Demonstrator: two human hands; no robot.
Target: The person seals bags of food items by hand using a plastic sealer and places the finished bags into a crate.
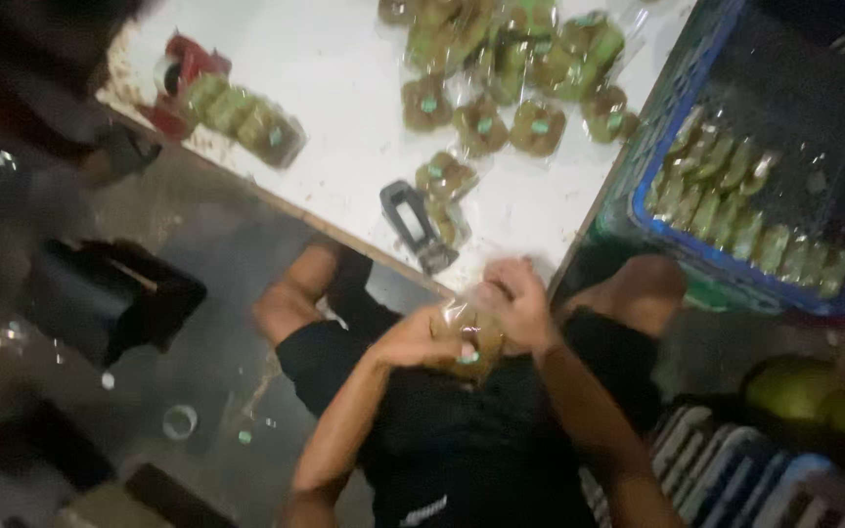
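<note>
Both my hands hold one clear plastic packet of brown-green cakes (473, 339) over my lap. My left hand (413, 337) cups it from the left and my right hand (515, 301) pinches its top. Just beyond them, a grey stapler (417, 227) lies near the edge of the white table (344, 88). Several more wrapped cakes (501, 78) are scattered across the table's far side.
A blue plastic crate (682, 93) with rows of wrapped cakes stands at the right. A row of wrapped cakes (246, 117) lies beside a red tape dispenser (183, 73) at the table's left. A dark box (110, 298) and a tape roll (179, 422) are on the floor.
</note>
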